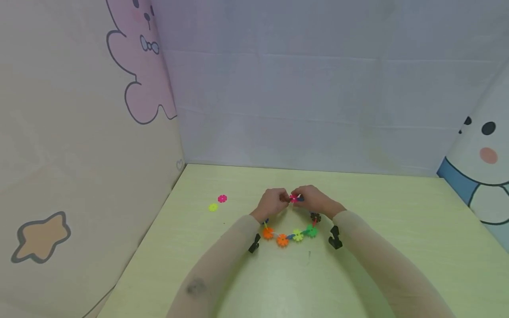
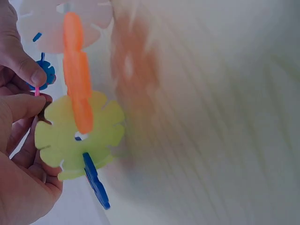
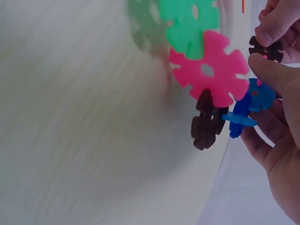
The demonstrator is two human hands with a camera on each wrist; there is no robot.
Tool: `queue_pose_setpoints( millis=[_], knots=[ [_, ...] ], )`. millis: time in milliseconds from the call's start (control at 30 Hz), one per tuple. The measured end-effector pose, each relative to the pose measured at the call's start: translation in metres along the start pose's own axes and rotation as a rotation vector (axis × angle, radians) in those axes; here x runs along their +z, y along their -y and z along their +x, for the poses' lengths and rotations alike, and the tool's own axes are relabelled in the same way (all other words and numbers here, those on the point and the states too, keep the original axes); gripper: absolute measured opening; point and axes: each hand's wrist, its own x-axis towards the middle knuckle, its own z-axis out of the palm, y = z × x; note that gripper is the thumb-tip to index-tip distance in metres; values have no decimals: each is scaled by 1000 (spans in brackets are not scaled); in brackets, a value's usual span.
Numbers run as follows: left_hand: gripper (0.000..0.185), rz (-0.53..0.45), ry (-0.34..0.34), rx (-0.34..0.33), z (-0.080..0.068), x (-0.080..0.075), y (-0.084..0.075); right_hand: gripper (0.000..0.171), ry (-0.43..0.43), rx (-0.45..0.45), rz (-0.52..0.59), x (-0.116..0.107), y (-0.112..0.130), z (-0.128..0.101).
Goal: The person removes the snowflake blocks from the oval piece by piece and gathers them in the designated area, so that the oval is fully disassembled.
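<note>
My left hand (image 1: pixel 272 204) pinches a dark brown slotted flower disc (image 3: pixel 265 48). Against it, my right hand (image 1: pixel 316 199) holds a pink flower disc (image 1: pixel 293 198) at the chain's other end; the two discs meet between the fingertips. Blue discs (image 3: pixel 260 95) hang by the right palm. The linked chain curves toward me in a loop, with orange discs (image 1: pixel 282 240), a yellow-green disc (image 1: pixel 298 235), a green disc (image 1: pixel 312 230) and a brown disc (image 3: pixel 206 123). Near the left fingers are a yellow disc (image 2: pixel 101 117) and an orange disc (image 2: pixel 77 75). Fingers partly hide the joint.
A loose pink disc (image 1: pixel 222 198) and a loose yellow disc (image 1: pixel 213 207) lie on the table (image 1: pixel 397 247), left of the hands. A pale wall (image 1: pixel 318 97) stands behind the table, and another wall (image 1: pixel 79 145) runs along its left side.
</note>
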Motion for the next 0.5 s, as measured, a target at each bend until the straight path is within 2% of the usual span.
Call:
queue_pose_setpoints(
  millis=[133, 400, 500],
  knots=[
    [4, 31, -30, 21, 0, 0, -4, 22, -5, -18, 6, -1, 1, 0],
    [11, -44, -93, 9, 1, 4, -5, 23, 0, 10, 6, -3, 3, 0],
    [11, -28, -109, 1, 2, 6, -6, 22, 7, 16, 14, -2, 2, 1]
  ],
)
